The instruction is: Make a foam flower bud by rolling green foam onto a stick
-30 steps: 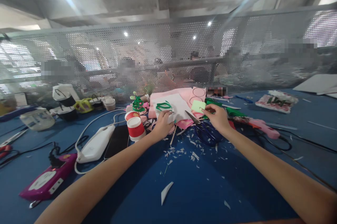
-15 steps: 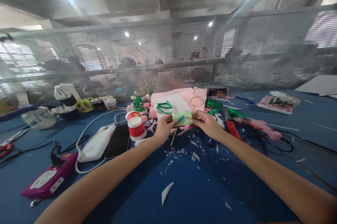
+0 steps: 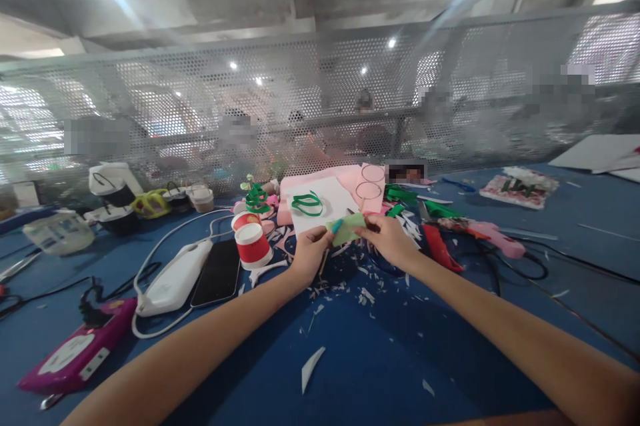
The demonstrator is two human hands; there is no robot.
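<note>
Between my two hands is a small light-green piece of paper (image 3: 350,229), raised over the blue table. My left hand (image 3: 313,249) pinches its left end, with the thumb and its teal nail lying across the front. At the right end, my right hand (image 3: 385,236) grips it between thumb and fingers. Just behind lie a white sheet (image 3: 325,189) bearing a curled green strip (image 3: 306,204) and pink paper (image 3: 370,179) with drawn circles. Small white paper scraps (image 3: 367,295) are scattered below my hands.
To the left are red-and-white paper cups (image 3: 253,247), a black phone (image 3: 217,273), a white power bank (image 3: 175,279) and a purple power strip (image 3: 80,346) with cables. On the right lie a pink glue gun (image 3: 500,241) and a red piece (image 3: 440,249). A perforated metal screen (image 3: 280,99) stands behind.
The green paper is tilted now, its right end higher, where before it was held nearly level. Both hands still grip it. The whole view has shifted slightly, with things appearing further left.
</note>
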